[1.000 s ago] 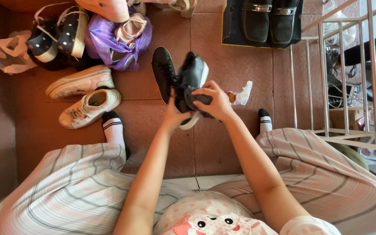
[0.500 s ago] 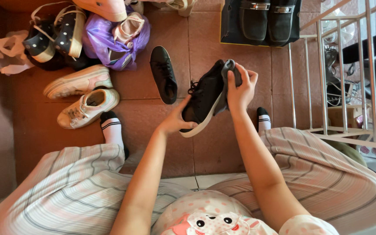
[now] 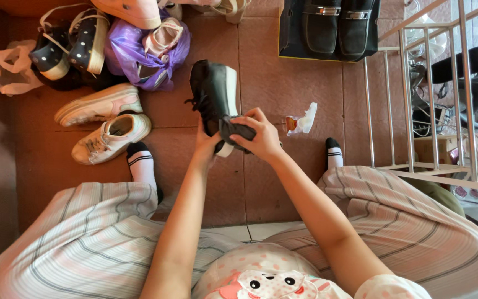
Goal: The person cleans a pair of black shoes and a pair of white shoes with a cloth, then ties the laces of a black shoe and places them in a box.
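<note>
Reddish tile floor [image 3: 283,182] up mid-frame: right hand [image 3: 261,135] presses a dark cloth [image 3: 238,132] on the black sneaker [image 3: 216,94], left hand [image 3: 204,145] clasps its heel, looks light, stiff-soled, easiest held there.

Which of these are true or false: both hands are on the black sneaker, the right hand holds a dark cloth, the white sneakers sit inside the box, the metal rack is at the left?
1. Both hands, left hand and right hand, are on the black sneaker. True.
2. The right hand presses a dark cloth on it. True.
3. The white sneakers sit in the box. False: they lie on the tiled floor.
4. The metal rack is at the left. False: right.
</note>
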